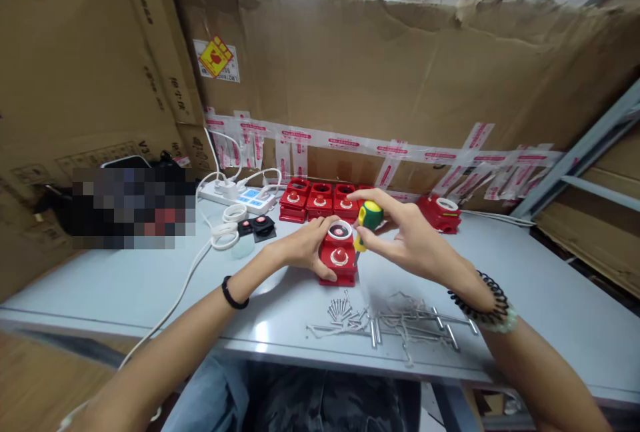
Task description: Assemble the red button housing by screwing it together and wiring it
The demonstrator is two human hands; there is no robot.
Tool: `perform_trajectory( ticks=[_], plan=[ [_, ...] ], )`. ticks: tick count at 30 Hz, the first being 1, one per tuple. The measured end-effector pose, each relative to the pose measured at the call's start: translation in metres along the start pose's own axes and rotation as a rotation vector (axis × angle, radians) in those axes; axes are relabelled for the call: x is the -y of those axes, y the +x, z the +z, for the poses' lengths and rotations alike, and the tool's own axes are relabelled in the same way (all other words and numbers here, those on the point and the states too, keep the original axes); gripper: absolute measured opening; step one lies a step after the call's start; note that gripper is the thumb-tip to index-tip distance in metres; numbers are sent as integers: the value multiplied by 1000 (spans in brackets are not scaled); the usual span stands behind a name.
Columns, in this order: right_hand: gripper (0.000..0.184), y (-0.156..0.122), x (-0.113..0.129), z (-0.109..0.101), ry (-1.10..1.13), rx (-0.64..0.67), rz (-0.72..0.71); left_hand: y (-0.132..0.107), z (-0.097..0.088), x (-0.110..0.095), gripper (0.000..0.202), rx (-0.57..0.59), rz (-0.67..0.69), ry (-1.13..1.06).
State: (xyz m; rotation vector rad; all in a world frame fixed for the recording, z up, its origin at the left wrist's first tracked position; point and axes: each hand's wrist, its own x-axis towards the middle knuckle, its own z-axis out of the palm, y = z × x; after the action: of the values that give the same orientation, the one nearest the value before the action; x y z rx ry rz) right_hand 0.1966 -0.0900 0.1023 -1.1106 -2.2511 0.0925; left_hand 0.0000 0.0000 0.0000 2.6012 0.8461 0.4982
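Observation:
A red housing (338, 275) with a round red knob and a white ring on top sits on the table before me. My left hand (311, 245) grips its left side, thumb at the front and fingers toward the back. In my right hand (400, 229) is a screwdriver (371, 216) with a green and yellow handle, held upright. Its tip points down at the housing's right front corner; whether it sits on a screw is too small to tell. Several screws (340, 310) lie on the table in front of the housing.
Metal rods (425, 322) with cord lie at the front right. More red housings (320, 200) line the back, another red housing (441, 213) at right. White rings (225, 235), black square parts (263, 227) and a power strip (250, 197) are left. Cardboard (340, 72) walls the back.

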Motion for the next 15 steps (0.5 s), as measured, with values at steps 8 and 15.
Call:
perform_trajectory(
  ticks=[8,15],
  plan=[
    [34,1,-1,-1,-103,-48,0,0,-1,-1,109,-4,-8,-10],
    [25,3,-3,6,-323,-162,136,0,-2,-3,114,1,-25,-32]
  ],
)
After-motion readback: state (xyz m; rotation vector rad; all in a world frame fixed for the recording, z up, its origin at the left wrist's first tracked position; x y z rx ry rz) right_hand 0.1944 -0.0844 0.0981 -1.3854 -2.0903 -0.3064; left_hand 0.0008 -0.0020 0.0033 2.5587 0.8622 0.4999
